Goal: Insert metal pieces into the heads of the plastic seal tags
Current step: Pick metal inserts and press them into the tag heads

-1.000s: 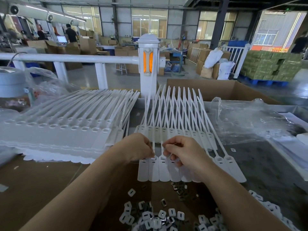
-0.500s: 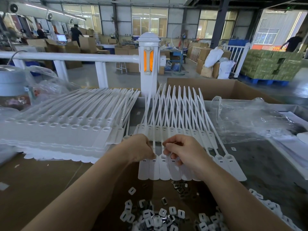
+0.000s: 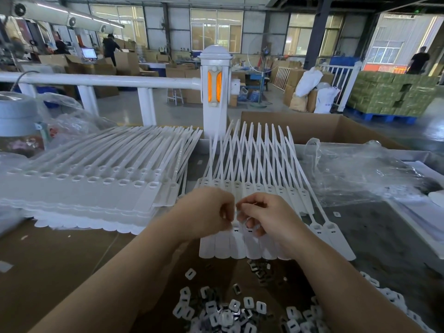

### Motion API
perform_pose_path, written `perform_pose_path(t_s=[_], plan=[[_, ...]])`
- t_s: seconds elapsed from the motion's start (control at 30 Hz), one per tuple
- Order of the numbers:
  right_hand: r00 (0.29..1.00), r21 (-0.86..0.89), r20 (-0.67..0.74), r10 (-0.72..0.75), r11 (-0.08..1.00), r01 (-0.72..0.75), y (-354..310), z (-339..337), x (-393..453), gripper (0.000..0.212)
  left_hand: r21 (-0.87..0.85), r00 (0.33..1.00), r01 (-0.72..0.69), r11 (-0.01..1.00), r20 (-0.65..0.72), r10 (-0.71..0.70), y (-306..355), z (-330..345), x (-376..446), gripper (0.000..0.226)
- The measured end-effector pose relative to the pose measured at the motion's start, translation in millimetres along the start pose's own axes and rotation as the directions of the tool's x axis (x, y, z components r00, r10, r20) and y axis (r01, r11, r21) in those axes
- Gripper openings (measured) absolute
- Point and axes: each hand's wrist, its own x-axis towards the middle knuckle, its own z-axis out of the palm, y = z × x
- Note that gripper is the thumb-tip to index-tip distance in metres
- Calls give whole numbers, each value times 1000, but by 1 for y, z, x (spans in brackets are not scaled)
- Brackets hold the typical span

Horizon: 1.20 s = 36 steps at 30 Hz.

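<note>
While the left hand (image 3: 211,210) and right hand (image 3: 266,217) meet with curled fingers over the row of flat white plastic seal tags (image 3: 242,246), each seems to pinch something small, though what cannot be told. Just nearer than the grip lies a loose heap of small slotted white-and-metal pieces (image 3: 230,311). Beyond it, an open brown cardboard box (image 3: 319,128) hides its contents; no writing is readable.
</note>
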Motion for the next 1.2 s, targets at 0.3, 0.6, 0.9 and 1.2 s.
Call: perform_pose_path(t_s=[0.3, 0.6, 0.9, 1.2], plan=[[998, 180, 12, 59, 982, -60, -1, -3, 0, 13, -243, 893, -219, 945, 340, 294, 31, 9, -9, 20], [999, 103, -2, 45, 994, -45, -5, -3, -2, 11, -161, 901, -183, 970, 367, 231, 30, 10, -6, 11], [1000, 18, 2, 19, 1000, -19, -8, -6, -7, 12, -479, 987, 51, 877, 160, 30, 1, 3, 0, 12], [995, 38, 100, 4, 999, -8, -11, -9, -6, 8, -870, 961, 220, 442, 116, -251, -15, 5, 3, 14]])
